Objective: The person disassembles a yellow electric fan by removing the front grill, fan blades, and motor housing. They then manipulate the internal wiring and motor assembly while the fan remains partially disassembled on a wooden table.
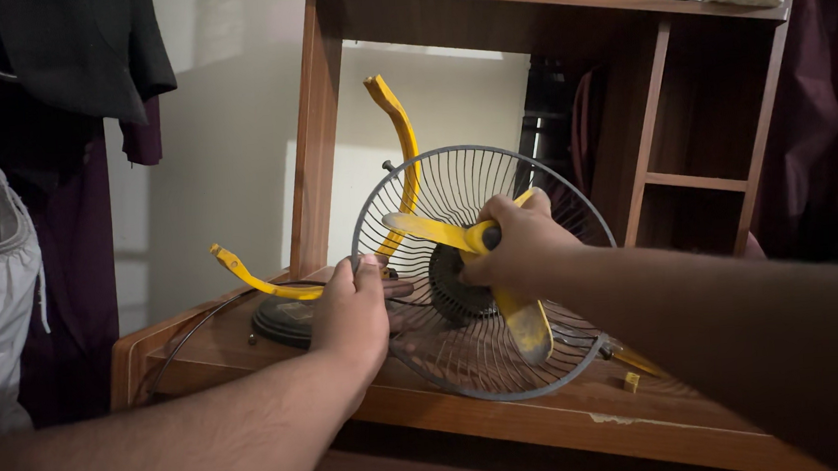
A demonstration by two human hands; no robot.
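I have one head-worn view, looking forward and slightly down from close range at the wooden desk [507, 409], forearms entering from five and seven o'clock, shelves at one o'clock.

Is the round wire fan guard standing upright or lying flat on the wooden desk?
Tilted upright. The wire guard stands on its lower rim on the desk, steadied by the left hand.

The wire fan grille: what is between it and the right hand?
In the head view, the yellow fan blade lies between the wire grille and the right hand, which grips its hub.
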